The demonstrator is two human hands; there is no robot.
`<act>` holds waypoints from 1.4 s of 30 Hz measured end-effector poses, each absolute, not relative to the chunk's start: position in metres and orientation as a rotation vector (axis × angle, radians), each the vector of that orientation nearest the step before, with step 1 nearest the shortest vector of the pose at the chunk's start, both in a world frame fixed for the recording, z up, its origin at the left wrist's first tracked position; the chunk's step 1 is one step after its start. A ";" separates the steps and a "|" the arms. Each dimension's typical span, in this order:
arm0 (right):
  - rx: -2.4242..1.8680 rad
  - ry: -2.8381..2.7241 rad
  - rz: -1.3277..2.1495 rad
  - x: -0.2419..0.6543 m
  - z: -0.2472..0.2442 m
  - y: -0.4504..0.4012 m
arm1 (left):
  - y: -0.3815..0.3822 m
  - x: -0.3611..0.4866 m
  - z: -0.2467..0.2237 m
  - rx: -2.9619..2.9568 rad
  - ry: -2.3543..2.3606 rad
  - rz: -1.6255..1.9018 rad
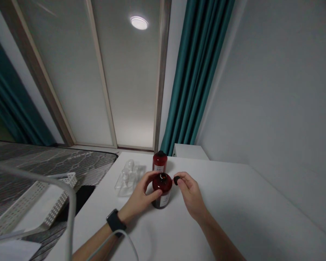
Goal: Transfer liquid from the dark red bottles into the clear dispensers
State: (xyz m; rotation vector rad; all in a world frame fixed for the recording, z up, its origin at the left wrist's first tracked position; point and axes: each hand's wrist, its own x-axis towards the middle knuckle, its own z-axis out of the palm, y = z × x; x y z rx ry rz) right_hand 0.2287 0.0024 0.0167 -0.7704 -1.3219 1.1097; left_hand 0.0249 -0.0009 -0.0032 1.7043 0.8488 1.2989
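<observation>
Bottle (163, 185) in left hand (141, 194), cap (176, 180) in right hand (190, 192)

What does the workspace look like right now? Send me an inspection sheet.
surface: white tabletop, bottles standing upright on it
job's things: uncapped dark red bottle, labelled; second dark red bottle behind it, black-capped; small black cap
clutter: clear moulded plastic tray left of the bottles
grips: left hand wrapped around the uncapped bottle, black watch on its wrist; right hand pinching the cap
cables: white cable beside the left forearm
surroundings: teal curtain, white perforated basket, grey patterned mat, white cabinet
</observation>
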 end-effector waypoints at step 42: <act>-0.735 -1.593 0.715 0.221 0.017 0.021 | -0.002 0.036 0.001 1.781 0.958 1.371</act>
